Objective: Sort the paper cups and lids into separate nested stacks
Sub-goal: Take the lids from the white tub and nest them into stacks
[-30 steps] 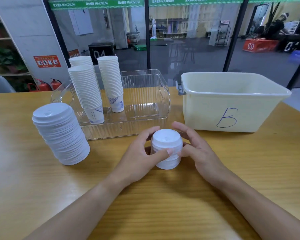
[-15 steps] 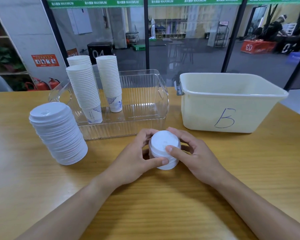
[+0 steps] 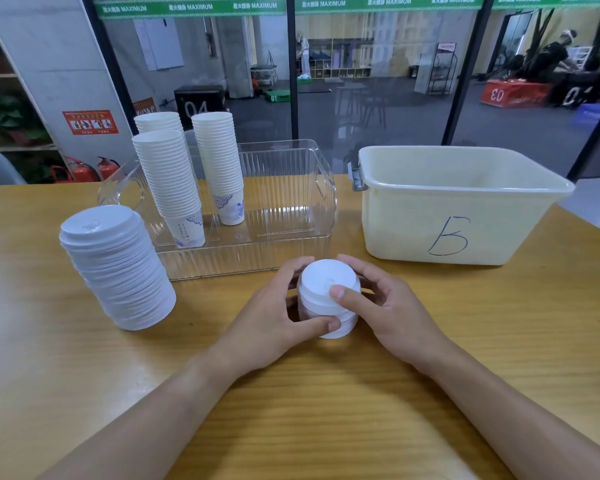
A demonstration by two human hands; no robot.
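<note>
Wooden tabletop (image 3: 84,375) carried a short stack of lids (image 3: 328,299). Left hand (image 3: 274,323) and right hand (image 3: 385,313) gripped its sides, fingers (image 3: 340,293) curled round. Light, thin, probably slippery; best held low.

Small lid stack (image 3: 327,299): lower sides covered by left hand (image 3: 274,320) and right hand (image 3: 388,313); lid count not determinable.
Rear cup stack (image 3: 158,121): only the top shows behind the front cup stack (image 3: 168,181).
Cream bin (image 3: 458,202): floor hidden by near wall.
Forearms: cut off at bottom edge.
</note>
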